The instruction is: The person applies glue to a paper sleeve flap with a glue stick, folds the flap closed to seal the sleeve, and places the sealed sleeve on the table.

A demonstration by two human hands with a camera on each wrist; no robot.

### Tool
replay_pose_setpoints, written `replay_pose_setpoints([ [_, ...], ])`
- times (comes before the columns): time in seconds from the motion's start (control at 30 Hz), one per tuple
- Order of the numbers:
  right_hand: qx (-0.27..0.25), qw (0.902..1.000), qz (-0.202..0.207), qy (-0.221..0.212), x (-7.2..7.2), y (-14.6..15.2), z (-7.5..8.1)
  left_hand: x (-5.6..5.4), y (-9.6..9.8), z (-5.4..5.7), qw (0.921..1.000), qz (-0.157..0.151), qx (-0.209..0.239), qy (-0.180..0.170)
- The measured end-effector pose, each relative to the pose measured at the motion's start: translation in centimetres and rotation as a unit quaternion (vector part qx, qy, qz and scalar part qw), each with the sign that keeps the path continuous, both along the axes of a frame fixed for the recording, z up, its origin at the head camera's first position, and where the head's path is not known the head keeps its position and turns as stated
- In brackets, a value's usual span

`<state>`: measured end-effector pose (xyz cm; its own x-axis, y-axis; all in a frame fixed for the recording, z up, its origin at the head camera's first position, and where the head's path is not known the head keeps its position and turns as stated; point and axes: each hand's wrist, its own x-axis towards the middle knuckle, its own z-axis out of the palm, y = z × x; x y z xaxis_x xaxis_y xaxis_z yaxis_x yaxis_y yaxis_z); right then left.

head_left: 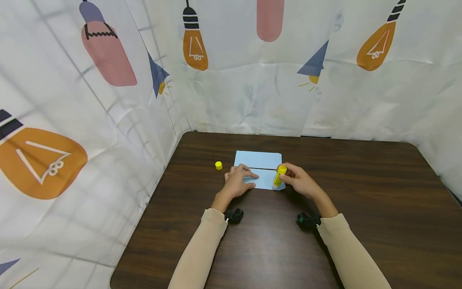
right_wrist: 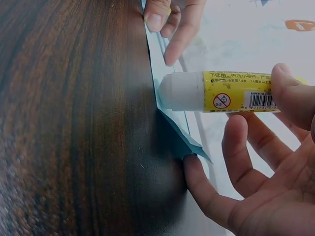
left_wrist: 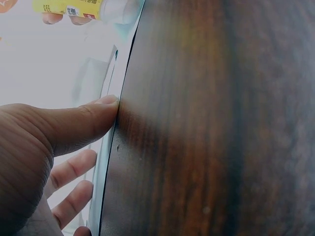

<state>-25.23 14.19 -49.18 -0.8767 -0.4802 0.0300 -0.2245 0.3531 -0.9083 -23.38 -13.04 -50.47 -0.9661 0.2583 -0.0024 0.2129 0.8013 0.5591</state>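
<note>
My right hand (head_left: 301, 182) pinches a yellow glue stick (head_left: 279, 176), uncapped and tilted, with its white end down at the near light blue paper (head_left: 266, 178). In the right wrist view, the glue stick's tip (right_wrist: 172, 92) meets a narrow strip along the paper's edge, and a folded corner (right_wrist: 184, 130) sticks up beside one fingertip. My left hand (head_left: 237, 182) rests on the paper's left part with fingers spread, its thumb at the near edge. Behind lies another light blue paper panel (head_left: 258, 159), set off by a dark line.
The yellow cap (head_left: 218, 165) stands on the dark wooden table (head_left: 361, 241), left of the paper. A white patterned curtain (head_left: 238, 96) hangs behind the table and along its left side. Each wrist wears a black camera band.
</note>
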Motion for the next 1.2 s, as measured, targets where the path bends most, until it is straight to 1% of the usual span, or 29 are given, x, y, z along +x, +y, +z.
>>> replay_pose_setpoints([
  [0.33,0.0,0.9999,-0.012,0.005,-0.01,-0.04,-0.13,-0.02,-0.03,-0.03,1.0,0.002,0.0,0.003],
  [0.63,-0.018,0.9992,-0.035,0.003,0.03,-0.07,-0.24,-0.05,-0.05,0.0,1.0,0.001,-0.005,-0.001],
  [0.97,-0.04,0.9978,-0.053,0.008,-0.07,-0.07,-0.82,-0.01,-0.15,-0.03,1.0,-0.002,-0.002,0.0],
  [1.2,-0.058,0.9957,-0.071,-0.014,-0.13,-0.19,-0.7,-0.03,-0.1,0.0,1.0,-0.001,-0.002,-0.001],
])
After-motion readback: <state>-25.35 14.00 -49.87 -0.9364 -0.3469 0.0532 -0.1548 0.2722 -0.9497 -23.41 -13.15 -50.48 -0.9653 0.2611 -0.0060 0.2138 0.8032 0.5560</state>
